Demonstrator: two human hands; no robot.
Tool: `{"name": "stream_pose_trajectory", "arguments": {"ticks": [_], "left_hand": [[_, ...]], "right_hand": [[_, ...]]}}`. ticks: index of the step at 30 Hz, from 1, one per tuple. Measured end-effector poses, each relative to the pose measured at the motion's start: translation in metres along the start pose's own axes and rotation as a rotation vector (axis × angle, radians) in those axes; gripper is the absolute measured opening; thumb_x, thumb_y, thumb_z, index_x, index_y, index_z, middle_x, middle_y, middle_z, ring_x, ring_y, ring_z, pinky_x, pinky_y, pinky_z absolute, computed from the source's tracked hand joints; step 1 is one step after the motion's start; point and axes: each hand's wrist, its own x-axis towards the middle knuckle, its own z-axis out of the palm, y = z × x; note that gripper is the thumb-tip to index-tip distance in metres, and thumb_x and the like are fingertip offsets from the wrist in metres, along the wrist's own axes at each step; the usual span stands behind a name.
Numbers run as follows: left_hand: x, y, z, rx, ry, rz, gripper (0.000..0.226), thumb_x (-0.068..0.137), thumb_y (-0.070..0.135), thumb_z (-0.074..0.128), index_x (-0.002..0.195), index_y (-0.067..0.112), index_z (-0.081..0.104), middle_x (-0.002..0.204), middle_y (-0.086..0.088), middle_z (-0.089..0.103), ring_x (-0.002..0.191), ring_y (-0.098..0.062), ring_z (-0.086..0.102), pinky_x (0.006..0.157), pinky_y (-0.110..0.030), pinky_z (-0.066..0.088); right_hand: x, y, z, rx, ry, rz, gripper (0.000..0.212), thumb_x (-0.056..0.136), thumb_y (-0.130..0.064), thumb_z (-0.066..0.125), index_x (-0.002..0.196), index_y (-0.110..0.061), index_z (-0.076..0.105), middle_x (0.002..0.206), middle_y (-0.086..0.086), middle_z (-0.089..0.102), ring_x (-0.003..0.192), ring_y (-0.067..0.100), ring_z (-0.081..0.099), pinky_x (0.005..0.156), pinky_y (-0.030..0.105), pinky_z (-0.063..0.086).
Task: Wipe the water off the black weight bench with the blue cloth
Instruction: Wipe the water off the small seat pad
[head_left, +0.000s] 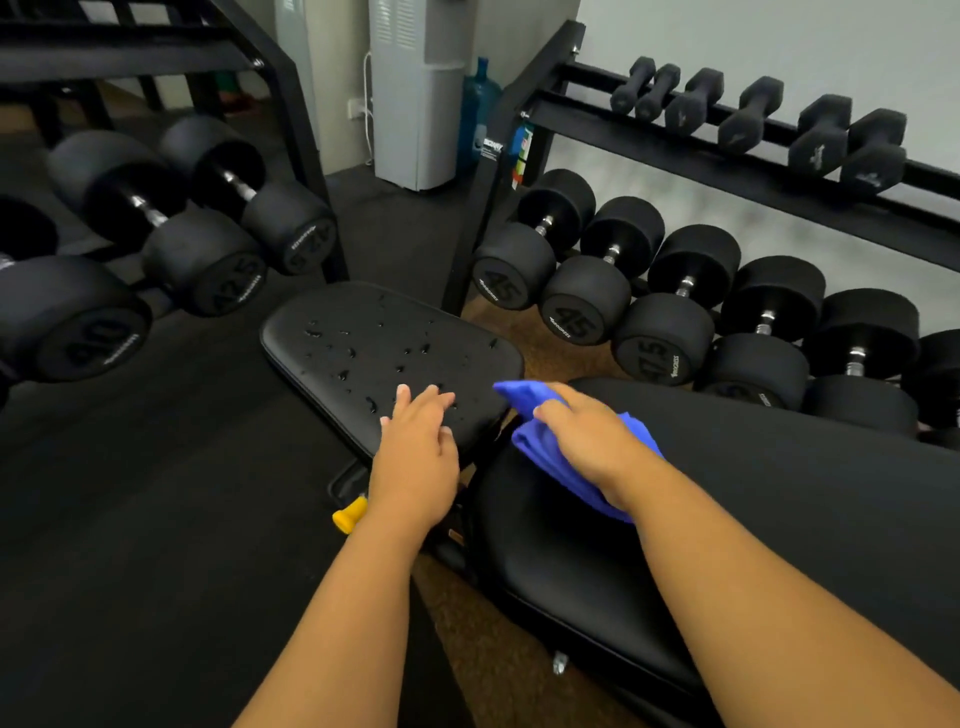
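At the left of the frame a rack of large dumbbells (202, 228) is cut off by the edge. In the centre lies the seat pad (384, 353) of the black bench, its surface dotted with water drops (363, 348), most of them toward the pad's near half. The left hand (415, 441) lies flat on the lower edge of that pad, fingers straight and spread, its grip holding nothing. A yellow knob (349, 514) shows just below and left of the wrist, part hidden by the arm.

Right of centre, the right hand (592, 441) has its grip closed around the bunched blue cloth (540, 441), which sits at the gap between the seat pad and the long back pad (779, 493). One corner of the cloth pokes toward the seat's right edge. The hand covers the cloth's middle. Whether the cloth touches the wet pad cannot be told.
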Motion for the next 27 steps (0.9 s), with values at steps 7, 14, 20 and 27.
{"name": "stream_pose_trajectory", "arguments": {"ticks": [7,14,20,27], "left_hand": [[0.006,-0.023,-0.024,-0.258,0.325,-0.205,0.047,0.097,0.02,0.045,0.142,0.029,0.04,0.158,0.01,0.018,0.148,-0.015,0.006,0.118,-0.036,0.015],[0.021,-0.04,-0.042,-0.836,0.375,-0.666,0.055,0.089,0.019,0.052,0.14,0.033,0.037,0.135,-0.002,0.05,0.111,-0.024,0.056,0.096,-0.048,0.049],[0.028,-0.044,-0.038,-0.794,0.43,-0.715,0.056,0.092,0.023,0.051,0.144,0.032,0.031,0.141,-0.005,0.043,0.111,-0.027,0.054,0.092,-0.049,0.05],[0.035,-0.051,-0.032,-0.53,0.564,-0.558,0.051,0.095,0.031,0.048,0.143,0.031,0.034,0.15,0.001,0.031,0.128,-0.023,0.044,0.104,-0.049,0.041]], "right_hand": [[0.01,-0.03,0.072,-0.068,-0.019,-0.294,0.051,0.102,-0.04,0.038,0.145,-0.056,0.015,0.16,-0.023,0.006,0.149,0.01,-0.003,0.118,0.052,-0.003],[0.022,-0.029,0.124,-0.799,-0.3,-0.346,0.058,0.095,-0.068,0.022,0.143,-0.06,-0.01,0.159,-0.018,-0.021,0.145,0.027,-0.027,0.105,0.071,-0.018],[0.039,-0.029,0.127,-0.87,-0.271,-0.409,0.061,0.094,-0.069,0.024,0.142,-0.06,-0.013,0.159,-0.019,-0.021,0.145,0.029,-0.026,0.1,0.073,-0.021],[0.068,-0.032,0.12,-0.867,-0.338,-0.57,0.065,0.091,-0.07,0.027,0.143,-0.06,-0.009,0.159,-0.018,-0.02,0.146,0.028,-0.024,0.103,0.072,-0.018]]}}
